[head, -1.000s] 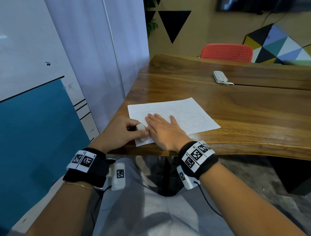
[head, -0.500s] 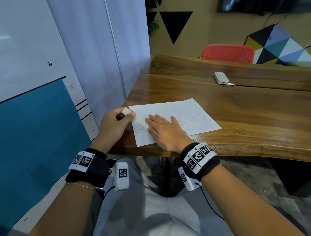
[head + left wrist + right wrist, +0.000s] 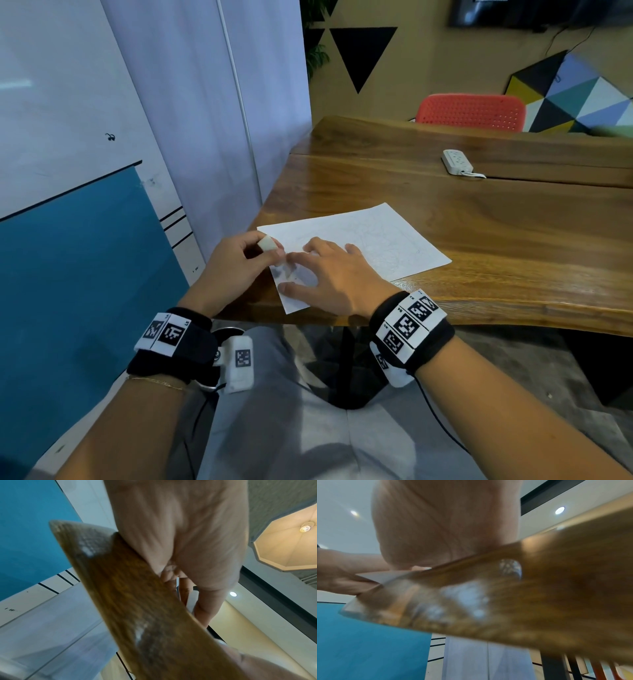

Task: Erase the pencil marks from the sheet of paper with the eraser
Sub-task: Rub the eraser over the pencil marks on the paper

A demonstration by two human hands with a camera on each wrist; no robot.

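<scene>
Paper (image 3: 370,240) lies on the bench (image 3: 513,240) near its left corner. My right hand (image 3: 329,274) presses it with spread fingers so it won't slide; my left hand (image 3: 236,263) pinches the eraser (image 3: 266,244) at the paper's left edge, ready to rub.

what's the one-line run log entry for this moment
left hand pinches eraser at paper near-left corner | right hand holds paper down, fingers spread | faint marks remain
</scene>
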